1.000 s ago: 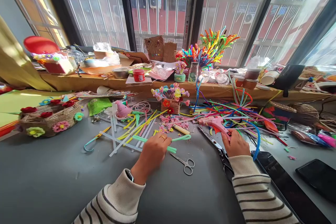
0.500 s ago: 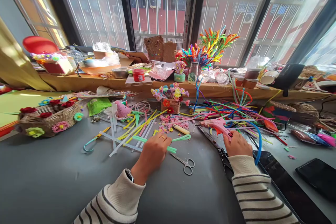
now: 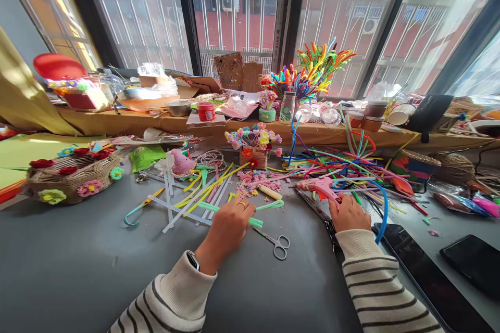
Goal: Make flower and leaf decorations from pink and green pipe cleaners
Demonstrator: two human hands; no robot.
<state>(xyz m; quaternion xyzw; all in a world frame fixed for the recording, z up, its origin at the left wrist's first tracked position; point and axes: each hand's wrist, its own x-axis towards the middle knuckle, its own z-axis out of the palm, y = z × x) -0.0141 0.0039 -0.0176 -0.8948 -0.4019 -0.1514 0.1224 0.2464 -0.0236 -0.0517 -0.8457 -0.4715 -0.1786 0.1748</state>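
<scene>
My left hand (image 3: 229,225), with its fingers closed, grips mint-green pipe cleaners (image 3: 270,205); one is bent into a loop that sticks out to the right. Just below that hand lies a pair of small silver scissors (image 3: 279,245). My right hand (image 3: 350,214) is wrapped round the handle of a pink hot glue gun (image 3: 322,186), whose nozzle points left. Large black-handled scissors (image 3: 317,209) lie partly under the glue gun and my right wrist. Clear glue sticks (image 3: 170,225) and yellow pipe cleaners (image 3: 214,186) are spread left of my left hand.
Pink scraps (image 3: 250,181) lie in the middle, near a small flower-filled box (image 3: 253,157). A pile of coloured pipe cleaners (image 3: 351,162) spreads behind my right hand. A twine basket (image 3: 66,179) stands at left; a black tablet-like slab (image 3: 422,265) and a phone (image 3: 474,260) lie at right.
My right hand has shifted slightly left and towards me with the glue gun. My left hand stays almost where it was, still on the green pipe cleaners.
</scene>
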